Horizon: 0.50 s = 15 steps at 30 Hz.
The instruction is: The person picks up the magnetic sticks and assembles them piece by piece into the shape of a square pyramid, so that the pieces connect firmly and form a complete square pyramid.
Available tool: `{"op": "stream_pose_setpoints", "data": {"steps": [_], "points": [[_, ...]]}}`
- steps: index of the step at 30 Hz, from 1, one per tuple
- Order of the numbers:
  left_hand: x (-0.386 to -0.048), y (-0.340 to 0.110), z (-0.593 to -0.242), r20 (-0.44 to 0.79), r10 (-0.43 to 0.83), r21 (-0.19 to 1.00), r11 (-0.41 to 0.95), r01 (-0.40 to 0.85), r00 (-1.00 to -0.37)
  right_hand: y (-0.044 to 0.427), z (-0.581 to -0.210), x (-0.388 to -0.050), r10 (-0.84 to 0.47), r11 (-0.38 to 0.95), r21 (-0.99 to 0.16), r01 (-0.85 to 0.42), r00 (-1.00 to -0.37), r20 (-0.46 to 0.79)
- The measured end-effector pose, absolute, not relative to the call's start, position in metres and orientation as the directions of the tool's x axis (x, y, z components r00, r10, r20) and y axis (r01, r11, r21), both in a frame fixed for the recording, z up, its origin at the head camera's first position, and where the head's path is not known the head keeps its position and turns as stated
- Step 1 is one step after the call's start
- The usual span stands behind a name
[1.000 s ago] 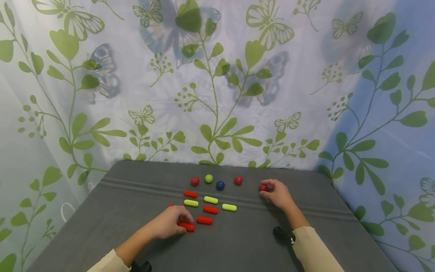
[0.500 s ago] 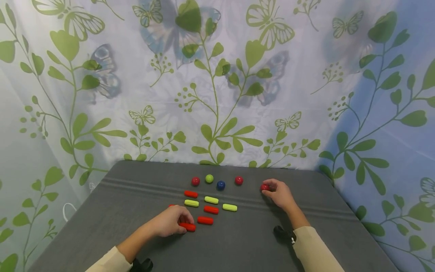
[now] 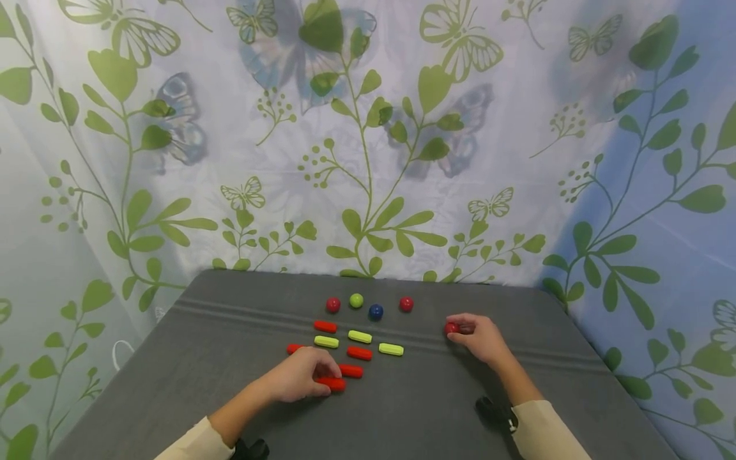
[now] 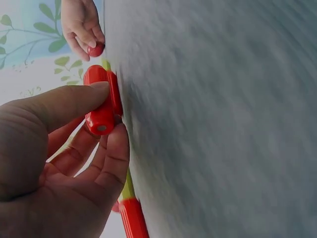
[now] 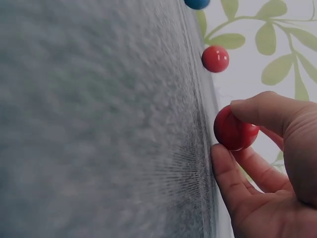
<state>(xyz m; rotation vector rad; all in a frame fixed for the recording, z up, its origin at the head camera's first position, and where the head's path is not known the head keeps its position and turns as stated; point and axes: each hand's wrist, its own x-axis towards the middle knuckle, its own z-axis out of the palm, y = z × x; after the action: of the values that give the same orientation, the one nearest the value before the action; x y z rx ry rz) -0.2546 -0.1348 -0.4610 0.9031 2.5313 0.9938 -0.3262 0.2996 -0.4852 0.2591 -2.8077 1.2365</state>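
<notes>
My left hand (image 3: 300, 375) pinches a short red rod (image 3: 333, 384) between thumb and fingers, at the near side of the group of rods. A small grey disc shows in that rod's end (image 4: 101, 127) in the left wrist view. Just beyond it lies another red rod (image 3: 352, 370), partly covered by my fingers. Over to the right, my right hand (image 3: 482, 338) holds a glossy red ball (image 3: 452, 328) between thumb and fingertips. The right wrist view shows this ball (image 5: 232, 130) close to the table, with a second red ball (image 5: 215, 59) farther off.
On the grey table (image 3: 414, 409) lie more red rods (image 3: 359, 353) and yellow-green rods (image 3: 391, 349). Behind them stand a red ball (image 3: 333, 305), a green ball (image 3: 356, 300), a blue ball (image 3: 375, 312) and another red ball (image 3: 406, 304). A patterned curtain (image 3: 368, 160) hangs at the back.
My left hand has moved a little to the right with its red rod, nearer the neighbouring red rod. My right hand has drawn the red ball slightly toward me.
</notes>
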Motion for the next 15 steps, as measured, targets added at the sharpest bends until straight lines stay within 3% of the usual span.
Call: {"op": "stream_pose_setpoints", "data": {"steps": [15], "points": [[-0.253, -0.083, -0.462, 0.038, 0.688, 0.691, 0.505, 0.517, -0.724, 0.289, -0.478, -0.29, -0.186, 0.609, -0.78, -0.147, -0.982, 0.039]]}}
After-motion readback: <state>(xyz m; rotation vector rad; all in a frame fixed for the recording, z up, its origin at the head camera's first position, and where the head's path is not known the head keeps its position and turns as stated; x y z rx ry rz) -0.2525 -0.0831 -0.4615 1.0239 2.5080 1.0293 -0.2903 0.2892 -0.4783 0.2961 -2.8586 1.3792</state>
